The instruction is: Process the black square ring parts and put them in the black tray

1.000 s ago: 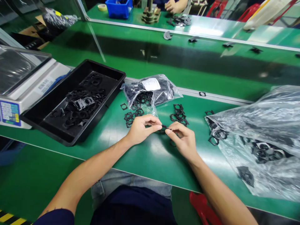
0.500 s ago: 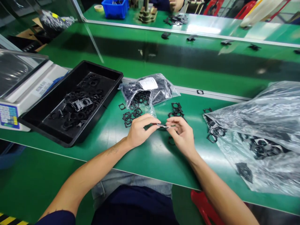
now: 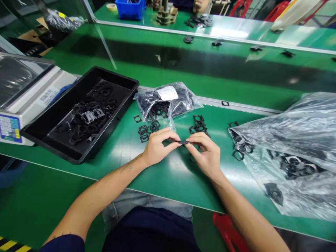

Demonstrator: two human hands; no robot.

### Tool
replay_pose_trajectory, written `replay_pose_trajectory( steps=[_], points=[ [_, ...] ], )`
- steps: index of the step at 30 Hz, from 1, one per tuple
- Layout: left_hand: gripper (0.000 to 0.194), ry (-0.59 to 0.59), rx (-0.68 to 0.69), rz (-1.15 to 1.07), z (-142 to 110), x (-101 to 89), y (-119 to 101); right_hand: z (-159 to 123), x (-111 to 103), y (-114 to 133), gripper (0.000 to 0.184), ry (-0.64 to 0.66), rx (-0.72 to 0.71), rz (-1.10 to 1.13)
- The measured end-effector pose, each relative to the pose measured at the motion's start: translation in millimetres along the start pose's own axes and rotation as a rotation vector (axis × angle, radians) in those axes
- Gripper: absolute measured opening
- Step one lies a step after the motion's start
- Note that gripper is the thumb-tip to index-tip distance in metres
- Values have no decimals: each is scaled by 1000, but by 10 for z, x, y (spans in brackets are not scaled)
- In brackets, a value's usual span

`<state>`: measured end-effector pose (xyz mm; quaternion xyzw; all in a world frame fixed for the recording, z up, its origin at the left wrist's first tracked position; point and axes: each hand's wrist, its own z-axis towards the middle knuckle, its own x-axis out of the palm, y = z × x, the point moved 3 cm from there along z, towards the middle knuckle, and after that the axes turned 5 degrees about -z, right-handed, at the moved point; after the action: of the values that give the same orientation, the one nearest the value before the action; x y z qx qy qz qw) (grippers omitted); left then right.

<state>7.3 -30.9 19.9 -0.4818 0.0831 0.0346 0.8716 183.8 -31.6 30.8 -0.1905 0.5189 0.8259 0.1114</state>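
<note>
My left hand (image 3: 157, 146) and my right hand (image 3: 206, 154) meet over the green table (image 3: 168, 175), both pinching one small flat black part (image 3: 183, 142) between their fingertips. Loose black square frames (image 3: 147, 128) lie just beyond my left hand, and a second small cluster of black frames (image 3: 198, 123) lies beyond my right hand. Behind them rests a small clear bag of black parts (image 3: 168, 101) with a white label.
A black tray (image 3: 78, 154) with several black parts sits at the left, beside a weighing scale (image 3: 23, 91). A large clear plastic bag (image 3: 294, 150) of parts fills the right. Beyond runs a green conveyor (image 3: 199, 70); another person's hand (image 3: 197, 5) works at the far bench.
My hands have stayed together over the same spot; the right fingers have closed back onto the part. The view has shifted only slightly.
</note>
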Motion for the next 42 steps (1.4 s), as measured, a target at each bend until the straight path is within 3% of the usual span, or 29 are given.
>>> replay_pose_trajectory(
  steps=[5,22,30,36,42],
  points=[
    [13,1,25,-37,-14,-14,20,-4,-11,20,8,10,-101,-30],
    [10,-6,55,2,-2,-16,-6,-36,27,13,2,0,-11,-29],
    [13,-9,114,39,-23,-2,-8,-35,10,17,8,14,-73,-84],
    [10,6,-55,34,-2,0,40,-55,54,-37,15,17,76,13],
    [15,-4,-191,-68,-19,7,106,-57,60,-42,15,3,82,21]
  ],
)
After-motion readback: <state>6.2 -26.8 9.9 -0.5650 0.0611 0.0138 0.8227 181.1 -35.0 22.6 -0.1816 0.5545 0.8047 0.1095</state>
